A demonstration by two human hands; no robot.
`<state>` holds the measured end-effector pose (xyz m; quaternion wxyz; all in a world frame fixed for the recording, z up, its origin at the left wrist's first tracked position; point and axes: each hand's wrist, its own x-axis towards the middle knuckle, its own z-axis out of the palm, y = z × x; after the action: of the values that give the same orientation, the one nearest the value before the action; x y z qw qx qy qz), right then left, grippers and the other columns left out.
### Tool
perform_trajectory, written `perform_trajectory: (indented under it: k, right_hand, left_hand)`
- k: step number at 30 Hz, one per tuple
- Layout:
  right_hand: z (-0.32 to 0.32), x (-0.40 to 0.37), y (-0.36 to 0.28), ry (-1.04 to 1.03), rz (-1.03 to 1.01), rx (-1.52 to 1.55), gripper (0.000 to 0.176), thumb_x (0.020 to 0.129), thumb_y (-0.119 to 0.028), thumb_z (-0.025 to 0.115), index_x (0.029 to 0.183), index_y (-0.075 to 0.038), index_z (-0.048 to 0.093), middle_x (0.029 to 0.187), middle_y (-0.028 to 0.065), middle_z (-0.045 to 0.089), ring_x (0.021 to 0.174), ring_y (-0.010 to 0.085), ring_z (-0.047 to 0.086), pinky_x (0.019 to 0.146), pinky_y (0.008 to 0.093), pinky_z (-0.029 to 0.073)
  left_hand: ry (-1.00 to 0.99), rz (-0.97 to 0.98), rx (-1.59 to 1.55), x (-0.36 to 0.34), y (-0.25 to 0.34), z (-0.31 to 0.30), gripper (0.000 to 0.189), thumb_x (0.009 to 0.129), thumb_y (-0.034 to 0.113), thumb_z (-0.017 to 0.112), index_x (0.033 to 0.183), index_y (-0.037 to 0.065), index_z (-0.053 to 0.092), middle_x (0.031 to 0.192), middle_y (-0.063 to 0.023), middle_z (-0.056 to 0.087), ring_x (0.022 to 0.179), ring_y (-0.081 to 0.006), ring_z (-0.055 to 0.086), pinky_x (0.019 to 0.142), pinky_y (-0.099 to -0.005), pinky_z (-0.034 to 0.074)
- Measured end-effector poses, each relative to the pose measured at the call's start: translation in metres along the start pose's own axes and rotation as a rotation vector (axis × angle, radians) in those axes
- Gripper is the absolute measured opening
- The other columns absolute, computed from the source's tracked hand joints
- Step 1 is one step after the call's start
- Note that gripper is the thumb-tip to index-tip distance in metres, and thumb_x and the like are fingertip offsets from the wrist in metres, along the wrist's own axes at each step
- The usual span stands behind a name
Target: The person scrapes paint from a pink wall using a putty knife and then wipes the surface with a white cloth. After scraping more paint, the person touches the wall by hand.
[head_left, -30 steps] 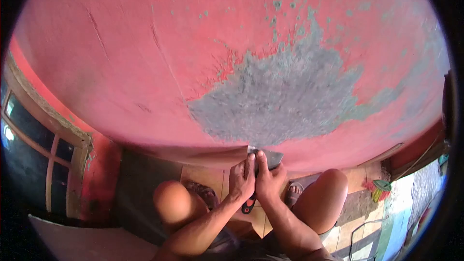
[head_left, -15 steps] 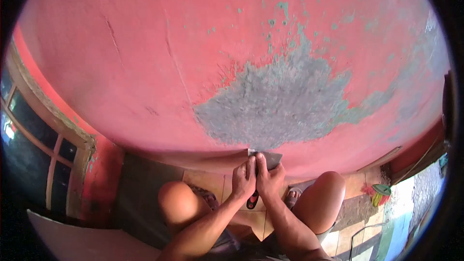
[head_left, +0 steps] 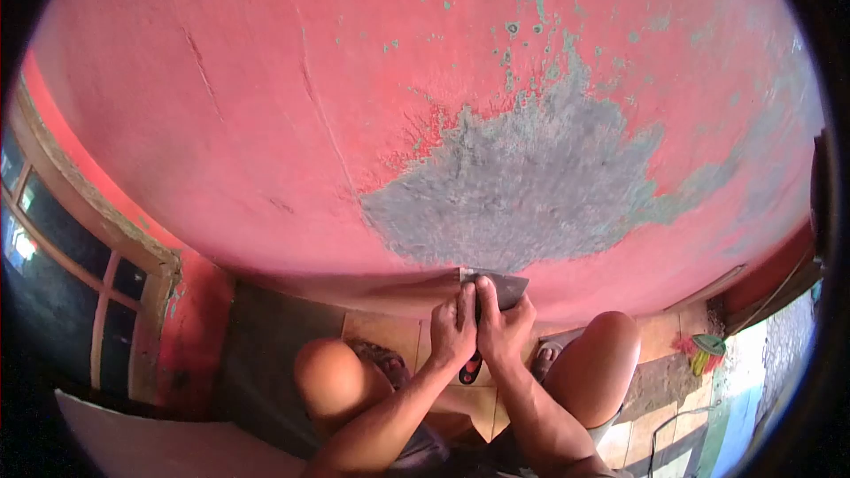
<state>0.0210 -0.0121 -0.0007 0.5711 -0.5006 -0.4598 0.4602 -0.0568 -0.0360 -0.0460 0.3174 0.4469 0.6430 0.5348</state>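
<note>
My left hand and my right hand are wrapped together around a scraper, thumbs side by side on top. Its wide dark blade shows past my fingers, close against the lower edge of a bare grey patch on the pink wall. Below my hands sticks out the end of the black and red handle; my fingers hide the rest of it. Ragged paint edges and green specks surround the patch.
My bent knees flank my arms above the tiled floor. On the left is a window frame with glass panes. A broom head with red and yellow bristles lies at right, near a dark wooden piece.
The view has shifted slightly, so the wall patch and knees appear further right. Both hands still grip the scraper at the patch's lower edge.
</note>
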Motion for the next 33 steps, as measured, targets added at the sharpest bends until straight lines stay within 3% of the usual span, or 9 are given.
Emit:
perform_trajectory:
  k: [1, 2, 6, 10, 14, 22, 26, 30, 33]
  right_hand:
    - [-0.001, 0.0, 0.004, -0.001, -0.006, -0.018, 0.024, 0.095, -0.017, 0.071, 0.092, 0.006, 0.07, 0.08, 0.0057, 0.071, 0.075, 0.0077, 0.059, 0.068, 0.0282, 0.051]
    - [-0.001, -0.001, 0.012, -0.001, -0.012, -0.032, 0.024, 0.095, -0.017, 0.071, 0.092, 0.006, 0.069, 0.079, 0.0056, 0.071, 0.075, 0.0074, 0.059, 0.067, 0.028, 0.051]
    - [-0.002, -0.001, 0.024, -0.005, 0.005, 0.003, 0.025, 0.095, -0.018, 0.071, 0.089, 0.006, 0.068, 0.077, 0.005, 0.069, 0.074, 0.007, 0.058, 0.067, 0.0282, 0.051]
    - [-0.007, -0.002, 0.009, -0.032, 0.092, -0.111, 0.026, 0.095, -0.019, 0.071, 0.091, 0.007, 0.068, 0.079, 0.0057, 0.071, 0.075, 0.0078, 0.059, 0.068, 0.0281, 0.051]
    - [-0.004, -0.003, 0.029, -0.011, -0.001, -0.03, 0.024, 0.095, -0.017, 0.07, 0.093, 0.007, 0.069, 0.082, 0.0058, 0.071, 0.078, 0.0078, 0.06, 0.069, 0.0278, 0.051]
    - [-0.005, 0.001, 0.022, 0.037, -0.057, -0.115, 0.024, 0.095, -0.017, 0.07, 0.091, 0.007, 0.069, 0.077, 0.0039, 0.07, 0.073, 0.0072, 0.059, 0.065, 0.0278, 0.051]
    - [-0.007, 0.002, 0.013, 0.022, -0.031, -0.003, 0.025, 0.095, -0.019, 0.07, 0.092, 0.006, 0.069, 0.081, 0.0057, 0.07, 0.076, 0.0074, 0.058, 0.067, 0.0279, 0.05]
    - [-0.009, 0.002, 0.017, 0.003, -0.003, -0.053, 0.026, 0.095, -0.019, 0.071, 0.092, 0.007, 0.069, 0.079, 0.0054, 0.07, 0.076, 0.0081, 0.059, 0.067, 0.029, 0.05]
    - [-0.008, -0.002, 0.019, 0.032, -0.036, -0.093, 0.026, 0.095, -0.019, 0.071, 0.09, 0.006, 0.069, 0.078, 0.0043, 0.069, 0.075, 0.0077, 0.058, 0.066, 0.0291, 0.05]
  left_hand:
    - [-0.01, -0.005, 0.0, 0.004, 0.004, -0.001, 0.047, 0.108, 0.033, 0.044, 0.09, -0.006, 0.064, 0.074, -0.0256, 0.063, 0.07, -0.0329, 0.067, 0.062, -0.043, 0.048]
    - [0.012, 0.025, -0.026, 0.004, -0.004, 0.002, 0.047, 0.108, 0.032, 0.043, 0.088, -0.006, 0.062, 0.069, -0.0192, 0.06, 0.066, -0.0197, 0.058, 0.063, -0.0413, 0.046]
    - [0.064, 0.122, -0.046, 0.001, -0.003, 0.008, 0.047, 0.108, 0.033, 0.043, 0.092, -0.006, 0.062, 0.069, -0.0174, 0.06, 0.066, -0.0187, 0.058, 0.062, -0.04, 0.045]
    - [-0.003, -0.041, 0.008, -0.003, -0.006, 0.004, 0.046, 0.108, 0.034, 0.043, 0.093, -0.006, 0.062, 0.071, -0.0176, 0.061, 0.068, -0.0179, 0.058, 0.064, -0.0396, 0.047]
    - [0.025, 0.079, -0.007, 0.001, -0.009, 0.005, 0.044, 0.107, 0.033, 0.044, 0.098, -0.006, 0.065, 0.081, -0.0276, 0.066, 0.076, -0.0424, 0.067, 0.065, -0.0454, 0.049]
    - [0.018, 0.085, 0.033, 0.002, -0.013, 0.01, 0.045, 0.107, 0.033, 0.045, 0.093, -0.005, 0.064, 0.079, -0.0286, 0.064, 0.077, -0.045, 0.066, 0.063, -0.0478, 0.048]
    - [0.042, 0.109, 0.028, 0.004, 0.001, 0.01, 0.045, 0.107, 0.031, 0.045, 0.084, -0.006, 0.058, 0.066, -0.0233, 0.057, 0.06, -0.0247, 0.06, 0.058, -0.0423, 0.043]
    - [0.048, 0.134, -0.029, 0.002, -0.007, 0.013, 0.044, 0.107, 0.03, 0.045, 0.083, -0.005, 0.058, 0.066, -0.0225, 0.056, 0.059, -0.0245, 0.059, 0.057, -0.0413, 0.043]
    - [0.045, 0.089, -0.01, -0.001, -0.011, 0.014, 0.045, 0.108, 0.031, 0.043, 0.09, -0.006, 0.062, 0.076, -0.0281, 0.062, 0.072, -0.0408, 0.066, 0.062, -0.0452, 0.047]
